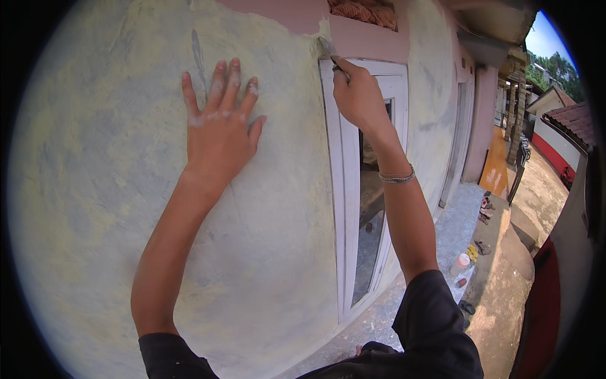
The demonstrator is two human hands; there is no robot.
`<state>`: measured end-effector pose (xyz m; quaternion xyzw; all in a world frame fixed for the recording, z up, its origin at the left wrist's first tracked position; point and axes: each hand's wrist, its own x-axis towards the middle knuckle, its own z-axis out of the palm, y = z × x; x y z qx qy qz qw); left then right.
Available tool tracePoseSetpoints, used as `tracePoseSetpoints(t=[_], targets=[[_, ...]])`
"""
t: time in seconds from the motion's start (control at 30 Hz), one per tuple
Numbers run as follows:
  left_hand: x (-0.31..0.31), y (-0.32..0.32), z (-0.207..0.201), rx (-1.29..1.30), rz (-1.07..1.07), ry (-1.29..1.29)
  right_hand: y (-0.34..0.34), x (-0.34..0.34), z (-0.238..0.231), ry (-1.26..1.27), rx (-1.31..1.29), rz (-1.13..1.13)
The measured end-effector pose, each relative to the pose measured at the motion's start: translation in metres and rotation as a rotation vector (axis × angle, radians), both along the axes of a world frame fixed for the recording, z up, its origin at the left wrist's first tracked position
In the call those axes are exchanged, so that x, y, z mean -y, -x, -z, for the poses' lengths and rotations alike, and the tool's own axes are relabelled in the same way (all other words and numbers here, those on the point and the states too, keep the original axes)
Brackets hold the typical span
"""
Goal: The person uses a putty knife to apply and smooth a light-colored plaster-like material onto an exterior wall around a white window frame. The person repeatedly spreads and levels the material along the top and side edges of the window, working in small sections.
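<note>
My left hand [221, 126] lies flat against the wall [271, 252], fingers spread, with whitish smears on the knuckles and fingers. The wall is coated in patchy pale yellow and grey-white. Up at the top left corner of a white window frame [336, 189], my right hand [358, 91] grips a putty knife [326, 47]. Its blade meets the wall where the pale coat borders bare pink paint [361, 41]. Most of the handle is hidden in my fist.
A vent opening [364, 12] with reddish cloth sits above the window. Below right runs a bluish tiled ledge [456, 227] bearing a whitish tub [460, 264], yellow sandals [472, 253] and dark footwear [466, 307]. Farther off stand an orange-brown bench [495, 164] and a red-roofed house [571, 123].
</note>
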<state>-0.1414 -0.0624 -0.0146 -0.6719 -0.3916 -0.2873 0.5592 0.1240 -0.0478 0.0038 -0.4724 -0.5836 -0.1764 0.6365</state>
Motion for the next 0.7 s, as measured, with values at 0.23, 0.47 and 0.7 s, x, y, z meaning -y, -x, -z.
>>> tracePoseSetpoints(t=[0.23,0.47,0.7], targets=[[0.002,0.001,-0.001,0.017,0.029,0.001,-0.006,0.005,-0.006,-0.014,0.008,-0.100],[0.001,0.001,0.001,0.024,0.026,0.000,-0.010,-0.002,-0.009,-0.139,0.024,-0.158],[0.001,0.001,0.001,0.034,0.051,-0.002,-0.022,-0.016,-0.011,-0.164,0.149,-0.097]])
